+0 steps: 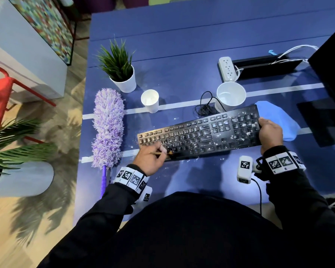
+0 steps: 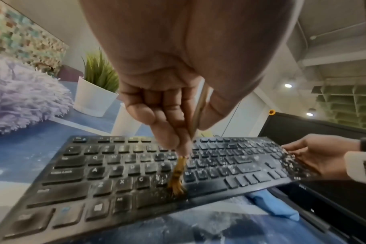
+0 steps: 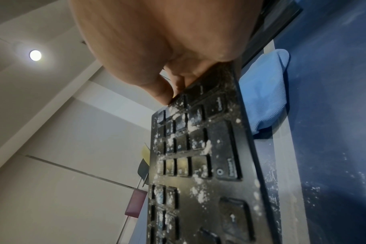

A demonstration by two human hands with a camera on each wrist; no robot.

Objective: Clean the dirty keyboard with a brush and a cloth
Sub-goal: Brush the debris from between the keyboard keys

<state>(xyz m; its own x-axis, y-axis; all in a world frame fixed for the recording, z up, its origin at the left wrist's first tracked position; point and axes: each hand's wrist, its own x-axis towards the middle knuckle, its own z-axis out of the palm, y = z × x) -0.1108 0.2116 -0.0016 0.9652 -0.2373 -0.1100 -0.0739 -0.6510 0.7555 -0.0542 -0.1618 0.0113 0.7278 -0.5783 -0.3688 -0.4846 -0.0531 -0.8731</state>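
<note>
A black keyboard point(image 1: 201, 134) point(image 2: 136, 178) point(image 3: 201, 165), speckled with white powder, lies slanted on the blue table point(image 1: 182, 55). My left hand point(image 1: 150, 158) point(image 2: 173, 115) pinches a thin wooden brush point(image 1: 167, 151) point(image 2: 176, 177); its brown bristles press on the bottom key row near the space bar. My right hand point(image 1: 270, 132) point(image 2: 316, 155) point(image 3: 173, 82) grips the keyboard's right end, which is lifted off the table. A blue cloth point(image 1: 277, 118) point(image 2: 272, 206) point(image 3: 263, 92) lies under and beyond that end.
A purple fluffy duster point(image 1: 107, 126) lies left of the keyboard. Behind stand a potted plant point(image 1: 120, 74), a small paper cup point(image 1: 150, 100), a larger white cup point(image 1: 230, 95) and a power strip point(image 1: 227, 68). A dark monitor point(image 1: 329, 74) fills the right. White powder dusts the table by the keyboard.
</note>
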